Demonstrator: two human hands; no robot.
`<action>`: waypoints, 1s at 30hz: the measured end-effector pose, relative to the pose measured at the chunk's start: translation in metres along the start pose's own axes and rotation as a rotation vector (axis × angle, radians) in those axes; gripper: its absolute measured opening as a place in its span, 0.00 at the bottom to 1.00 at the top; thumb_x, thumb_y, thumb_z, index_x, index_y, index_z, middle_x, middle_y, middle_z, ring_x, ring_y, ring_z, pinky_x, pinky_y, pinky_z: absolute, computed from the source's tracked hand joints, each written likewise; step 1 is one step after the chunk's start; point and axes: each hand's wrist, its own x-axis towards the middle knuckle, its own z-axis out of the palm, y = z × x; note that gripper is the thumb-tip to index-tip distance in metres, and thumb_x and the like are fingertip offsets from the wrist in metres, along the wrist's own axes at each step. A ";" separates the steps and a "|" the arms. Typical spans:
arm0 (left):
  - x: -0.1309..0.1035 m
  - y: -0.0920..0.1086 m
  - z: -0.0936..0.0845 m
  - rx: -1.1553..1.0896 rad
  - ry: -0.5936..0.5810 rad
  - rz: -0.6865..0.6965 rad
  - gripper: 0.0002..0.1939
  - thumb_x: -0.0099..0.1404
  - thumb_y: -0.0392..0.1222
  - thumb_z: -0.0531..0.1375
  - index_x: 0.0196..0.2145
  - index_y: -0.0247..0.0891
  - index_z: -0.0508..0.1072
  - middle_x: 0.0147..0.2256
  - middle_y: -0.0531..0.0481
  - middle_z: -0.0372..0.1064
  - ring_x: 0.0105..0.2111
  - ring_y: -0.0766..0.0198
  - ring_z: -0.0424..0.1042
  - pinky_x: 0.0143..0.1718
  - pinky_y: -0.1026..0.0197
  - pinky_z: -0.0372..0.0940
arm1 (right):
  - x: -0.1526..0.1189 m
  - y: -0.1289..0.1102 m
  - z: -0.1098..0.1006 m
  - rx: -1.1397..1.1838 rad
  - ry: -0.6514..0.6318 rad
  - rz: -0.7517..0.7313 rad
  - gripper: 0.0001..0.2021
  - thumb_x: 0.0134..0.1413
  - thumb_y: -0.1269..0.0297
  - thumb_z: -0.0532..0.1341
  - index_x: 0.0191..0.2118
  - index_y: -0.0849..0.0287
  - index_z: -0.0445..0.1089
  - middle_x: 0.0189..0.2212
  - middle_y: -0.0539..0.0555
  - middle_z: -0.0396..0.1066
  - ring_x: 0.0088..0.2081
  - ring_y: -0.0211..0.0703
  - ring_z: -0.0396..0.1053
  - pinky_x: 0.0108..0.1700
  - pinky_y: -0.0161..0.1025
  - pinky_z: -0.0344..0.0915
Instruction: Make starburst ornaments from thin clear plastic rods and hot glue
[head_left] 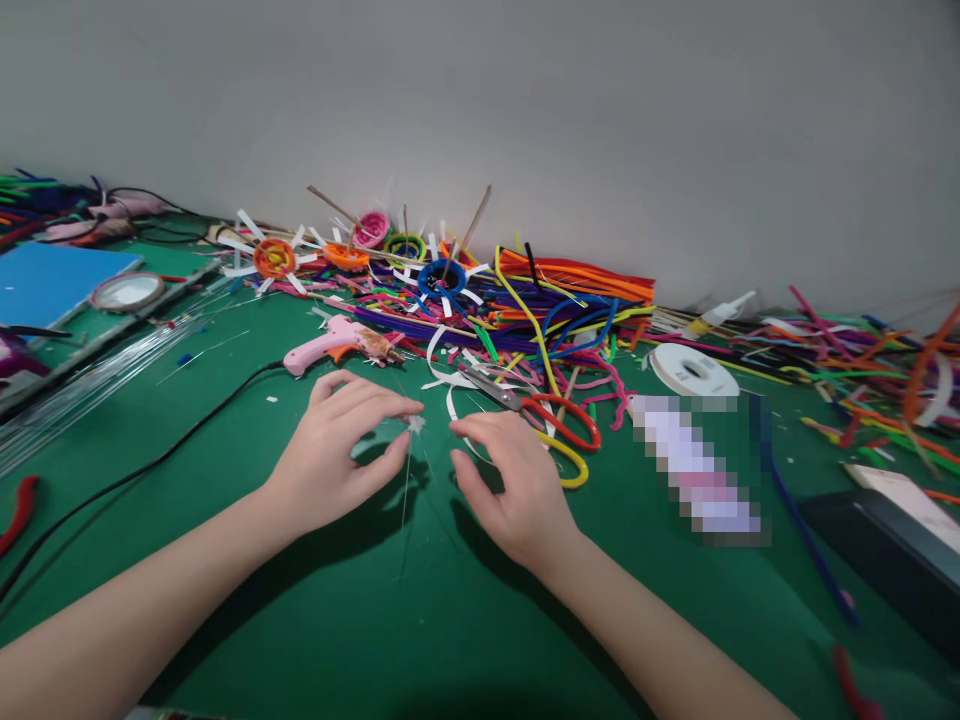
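Clock directions as seen in view. Small white piece (416, 424) at left hand's (330, 455) thumb and index tips, roughly 3 o'clock of palm; those two fingers close about it, cannot tell whether clamped. Left hand nearer. Thin clear strand (406, 497) runs from piece toward 6–7 o'clock, its long axis. Right hand (517, 485): thumb and index apart, nothing between; piece at 10 o'clock from them. Scissors (510, 398) near, 12–1 o'clock of right hand.

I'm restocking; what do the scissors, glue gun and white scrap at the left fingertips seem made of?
Scissors: grey blades with a sheen, likely metal; smooth, bright handles, probably plastic. Glue gun: smooth pink body, likely plastic. Scrap: white, perhaps paper; too small to tell.
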 end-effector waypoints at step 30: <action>0.002 0.012 -0.010 0.007 0.183 0.135 0.10 0.62 0.33 0.57 0.42 0.38 0.70 0.27 0.54 0.74 0.27 0.67 0.72 0.41 0.54 0.57 | 0.039 -0.035 -0.013 0.775 -0.222 0.550 0.04 0.52 0.66 0.62 0.29 0.59 0.72 0.24 0.49 0.74 0.28 0.37 0.72 0.32 0.34 0.70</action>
